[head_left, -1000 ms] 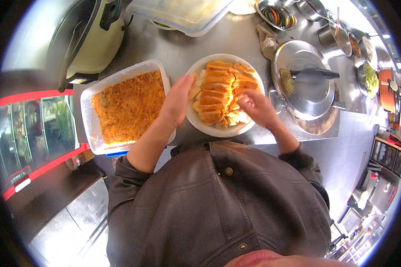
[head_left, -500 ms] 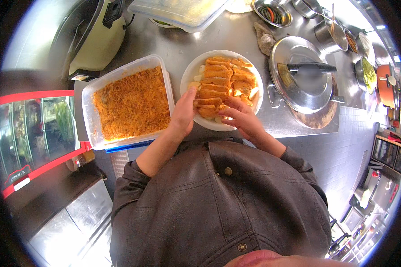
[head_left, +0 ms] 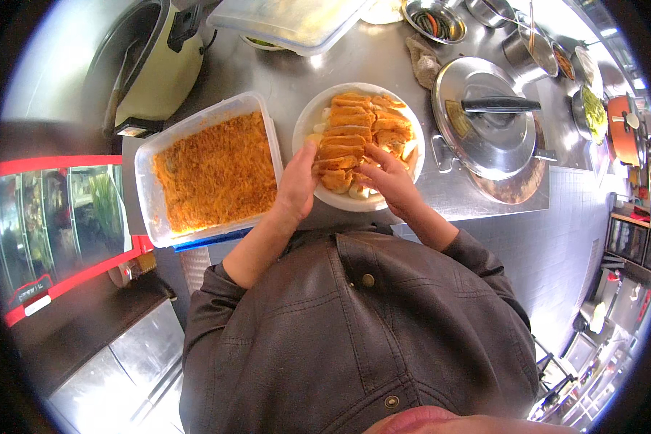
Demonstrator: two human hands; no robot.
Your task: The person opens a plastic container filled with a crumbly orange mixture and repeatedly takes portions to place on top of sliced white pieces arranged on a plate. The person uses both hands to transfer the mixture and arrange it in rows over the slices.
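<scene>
On the steel counter in front of me stands a round white plate (head_left: 304, 112), heaped with rows of orange-coated slices (head_left: 349, 129). Paler pieces show under and around the slices. My left hand (head_left: 296, 181) reaches over the plate's left rim, its fingertips against the lower end of the left row. From the other side my right hand (head_left: 394, 184) touches the same lower slices with bent fingers. The hands pinch that end of the row between them; some fingertips are hidden. Left of the plate sits a clear plastic tub (head_left: 271, 134) with an orange-red, crumbly-looking mixture (head_left: 213, 173).
A lidded steel pot (head_left: 484, 130) stands right of the plate on a round brown board (head_left: 517, 188). A large pale cooker (head_left: 159, 79) is at the far left. A plastic lid (head_left: 289, 25), a crumpled cloth (head_left: 423, 64) and metal bowls (head_left: 435, 22) lie at the back.
My right hand has shifted slightly up along the slices and its fingers have drawn closer together. More of the row's near end shows. My left hand stays at the left rim.
</scene>
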